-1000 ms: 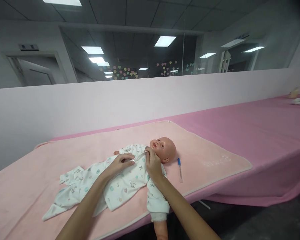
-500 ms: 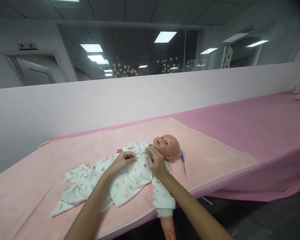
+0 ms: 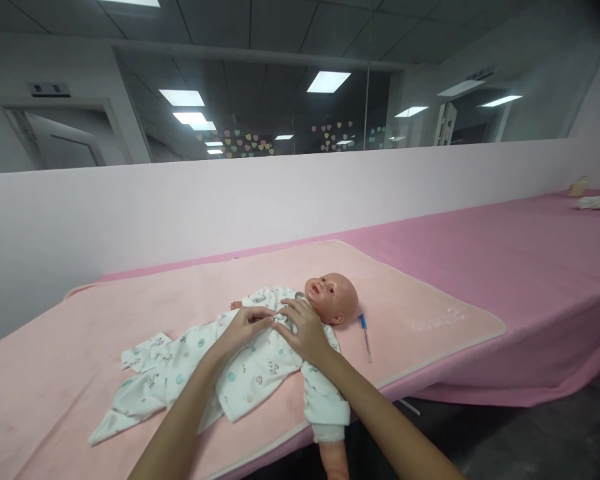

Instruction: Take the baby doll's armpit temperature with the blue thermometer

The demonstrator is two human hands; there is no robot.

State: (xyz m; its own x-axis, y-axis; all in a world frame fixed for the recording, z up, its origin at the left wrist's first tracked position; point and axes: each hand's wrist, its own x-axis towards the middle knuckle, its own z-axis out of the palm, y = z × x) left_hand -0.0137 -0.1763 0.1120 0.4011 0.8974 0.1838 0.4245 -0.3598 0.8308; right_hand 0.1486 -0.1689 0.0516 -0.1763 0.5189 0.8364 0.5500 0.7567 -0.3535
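Observation:
A baby doll (image 3: 337, 297) lies on its back, its head toward the right. It wears a white printed baby shirt (image 3: 253, 380) and matching trousers (image 3: 173, 363). Over the chest, my left hand (image 3: 247, 330) is closed, thumb and fingers pinching the shirt's front edge. My right hand (image 3: 305, 330) is right beside it, fingertips curled on the same edge below the doll's neck. Whether a small tie or fastener sits between the fingertips is hidden. One doll arm hangs over the near table edge, next to my right forearm.
A blue-capped pen (image 3: 365, 337) lies right of the doll's head. Under the doll is a peach blanket (image 3: 430, 347) on a table with a pink cloth (image 3: 540, 260). A white wall (image 3: 205, 207) with glass above runs behind. Folded cloth (image 3: 597, 203) sits far right.
My right hand has moved left and down from the collar to meet my left hand at the shirt front. My left hand keeps its pinch. The view has shifted slightly.

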